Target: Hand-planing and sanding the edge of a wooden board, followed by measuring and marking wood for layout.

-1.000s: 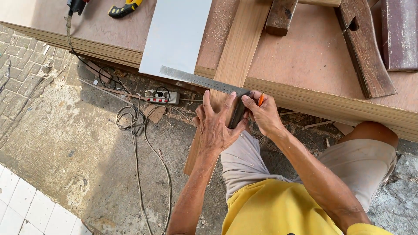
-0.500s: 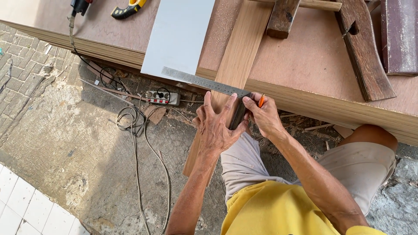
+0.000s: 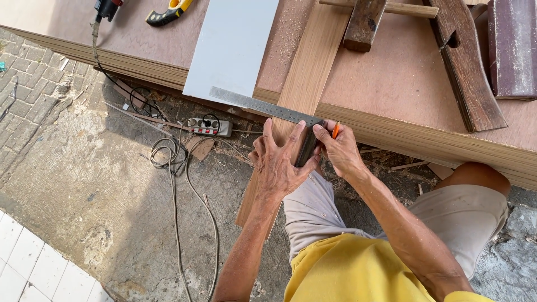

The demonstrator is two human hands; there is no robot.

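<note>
A long light wooden plank point(image 3: 310, 72) lies across the plywood workbench point(image 3: 391, 89) and sticks out over its near edge. A try square with a steel blade point(image 3: 257, 105) and dark handle point(image 3: 307, 148) lies across the plank. My left hand point(image 3: 279, 162) presses flat on the plank and the square's handle. My right hand point(image 3: 338, 148) holds an orange pencil point(image 3: 335, 130) with its tip at the blade's right end, next to the handle.
A white panel point(image 3: 232, 47) lies left of the plank. Dark wooden blocks point(image 3: 464, 67) and a wood plane sit at the right. A yellow-handled tool point(image 3: 168, 11) is at the far left. A power strip point(image 3: 210, 127) and cables point(image 3: 173, 168) lie on the concrete floor.
Both hands stay on the square and pencil almost unmoved. The view has shifted slightly.
</note>
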